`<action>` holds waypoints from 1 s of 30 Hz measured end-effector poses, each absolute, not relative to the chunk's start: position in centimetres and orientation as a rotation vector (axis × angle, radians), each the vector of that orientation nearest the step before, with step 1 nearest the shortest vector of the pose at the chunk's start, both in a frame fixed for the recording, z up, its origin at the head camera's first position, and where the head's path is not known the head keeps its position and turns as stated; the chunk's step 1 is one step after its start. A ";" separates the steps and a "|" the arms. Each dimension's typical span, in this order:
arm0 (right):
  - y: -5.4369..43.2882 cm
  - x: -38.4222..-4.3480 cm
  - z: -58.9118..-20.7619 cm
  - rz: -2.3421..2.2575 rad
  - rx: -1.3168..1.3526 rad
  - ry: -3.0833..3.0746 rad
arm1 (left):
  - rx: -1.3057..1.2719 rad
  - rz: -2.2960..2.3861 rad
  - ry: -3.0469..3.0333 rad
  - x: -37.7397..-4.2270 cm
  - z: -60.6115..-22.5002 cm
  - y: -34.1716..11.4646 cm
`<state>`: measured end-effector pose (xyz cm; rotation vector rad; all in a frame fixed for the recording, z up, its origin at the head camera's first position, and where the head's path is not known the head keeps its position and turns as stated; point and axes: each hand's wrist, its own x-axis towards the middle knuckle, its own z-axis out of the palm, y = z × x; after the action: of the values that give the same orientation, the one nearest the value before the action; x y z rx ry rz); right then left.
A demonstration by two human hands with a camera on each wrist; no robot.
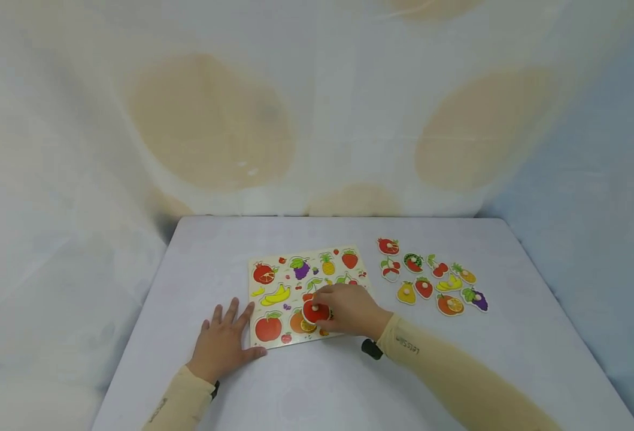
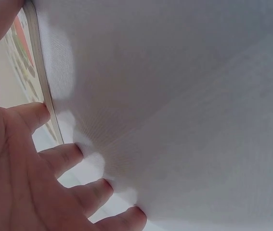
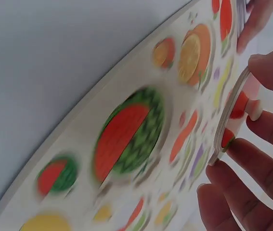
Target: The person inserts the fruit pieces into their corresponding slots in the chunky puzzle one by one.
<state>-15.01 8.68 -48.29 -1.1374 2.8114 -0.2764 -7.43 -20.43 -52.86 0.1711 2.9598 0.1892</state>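
There are two hands, one left hand (image 1: 221, 344) and one right hand (image 1: 351, 308), two sleeves (image 1: 176, 400), one counter (image 1: 430, 365) and one puzzle board (image 1: 281, 272). Loose pieces come to eleven: one red piece (image 1: 310, 313) pinched in the right hand and ten on the counter, namely one pomegranate (image 1: 385, 246), one watermelon (image 1: 413, 267), one cherry piece (image 1: 439, 271), one pineapple (image 1: 468, 277), one banana piece (image 1: 444, 286), one strawberry (image 1: 424, 291), one pear (image 1: 406, 296), one orange (image 1: 446, 306), one grape piece (image 1: 480, 304) and one unclear red-fruited piece (image 1: 393, 265).

Wooden puzzle board (image 3: 85, 127), smooth (faintly glossy); table covering (image 1: 306, 389), matt cloth.
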 end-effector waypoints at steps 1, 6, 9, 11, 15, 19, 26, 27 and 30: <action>7.9 -14.9 -48.4 -0.270 -1.154 2.802 | 0.173 0.191 2.960 -7.4 -52.8 -20.4; 4.2 -14.6 -49.4 -0.211 -1.190 2.767 | 0.178 0.189 2.958 -7.5 -52.8 -20.3; 2.4 -14.2 -49.8 -0.182 -1.193 2.752 | 0.180 0.184 2.957 -7.4 -52.7 -20.2; 1.5 -13.9 -50.1 -0.151 -1.204 2.752 | 0.190 0.182 2.962 -7.4 -52.8 -20.3; 0.2 -13.4 -50.6 -0.084 -1.243 2.765 | 0.201 0.182 2.973 -7.3 -52.8 -20.2; -0.5 -13.1 -50.7 -0.050 -1.292 2.780 | 0.204 0.174 2.980 -7.3 -52.8 -20.2; -0.7 -12.7 -51.3 -0.085 -1.301 2.777 | 0.213 0.173 2.977 -7.2 -52.6 -20.0; -0.7 -12.7 -51.4 -0.088 -1.305 2.778 | 0.213 0.171 2.979 -7.3 -52.7 -20.1; -0.8 -12.7 -51.5 -0.081 -1.324 2.778 | 0.203 0.158 2.982 -7.3 -52.8 -20.2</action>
<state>-12.72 -0.77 -51.55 -1.3237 2.7781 -0.0812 -7.26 -20.15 -52.85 0.2034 2.9822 0.1585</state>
